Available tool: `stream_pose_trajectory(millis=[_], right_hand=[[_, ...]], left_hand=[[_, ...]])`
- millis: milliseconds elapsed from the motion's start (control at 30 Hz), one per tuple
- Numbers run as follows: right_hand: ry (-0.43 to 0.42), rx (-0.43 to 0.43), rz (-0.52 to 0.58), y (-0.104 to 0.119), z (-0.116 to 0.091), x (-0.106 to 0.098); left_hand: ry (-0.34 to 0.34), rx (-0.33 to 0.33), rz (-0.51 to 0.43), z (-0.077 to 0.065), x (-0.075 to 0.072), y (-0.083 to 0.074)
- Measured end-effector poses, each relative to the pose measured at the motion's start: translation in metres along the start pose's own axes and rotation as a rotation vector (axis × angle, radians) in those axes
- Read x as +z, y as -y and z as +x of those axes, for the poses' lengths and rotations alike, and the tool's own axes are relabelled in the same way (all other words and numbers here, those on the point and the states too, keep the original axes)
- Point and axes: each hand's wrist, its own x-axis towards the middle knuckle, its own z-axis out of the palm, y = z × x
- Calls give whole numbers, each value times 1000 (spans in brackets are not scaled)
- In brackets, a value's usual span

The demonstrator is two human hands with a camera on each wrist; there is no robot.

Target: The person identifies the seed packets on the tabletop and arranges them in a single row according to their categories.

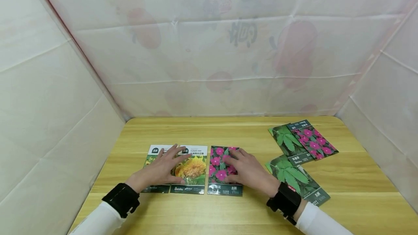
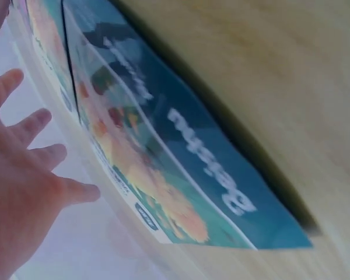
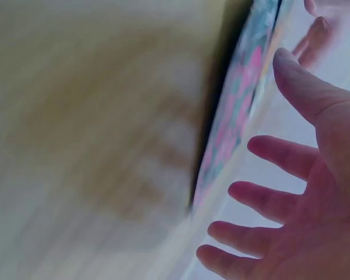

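Note:
Three seed packets lie in a row on the wooden table (image 1: 179, 217) in the head view. The leftmost packet (image 1: 156, 188) is largely covered by my left hand (image 1: 160, 169), whose spread fingers reach over the sunflower packet (image 1: 197, 171) beside it. My right hand (image 1: 249, 171) is over the right part of the pink-flower packet (image 1: 216, 161), across a narrow gap from the sunflower one. Both wrist views show extended, spread fingers with nothing gripped. The pink-flower packet (image 3: 233, 111) appears edge-on beyond the right fingers.
To the right lie two green-leaf packets, one farther back (image 1: 287, 139) and one nearer (image 1: 290, 175). Another pink-flower packet (image 1: 313, 142) overlaps the back one. Pale printed fabric (image 1: 196, 57) walls the table's back and sides. A black band (image 1: 121, 199) circles each wrist.

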Motion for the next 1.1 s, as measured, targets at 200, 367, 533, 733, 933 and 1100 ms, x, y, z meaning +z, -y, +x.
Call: stream_pose_trajectory(millis=[200,367,533,733,933,1100], right_hand=[[-38,127,-2,-24,-11,-21],[-128,216,-21,-56,-27,-43],[-180,295,49,-99,-52,-62],[-213,377,46,-148,-75,-82],[-223,430,60,-180,-88,-99],[-192,488,91,-198,-96,-102]], left_hand=[[-97,-48,2,12,-2,-8],[-188,-96,-19,23,-7,-14],[-248,-109,-51,30,-10,-15],[-255,-140,-75,28,-11,-15],[-264,-142,-78,24,-9,-14],[-277,-152,-104,21,-6,-14]])
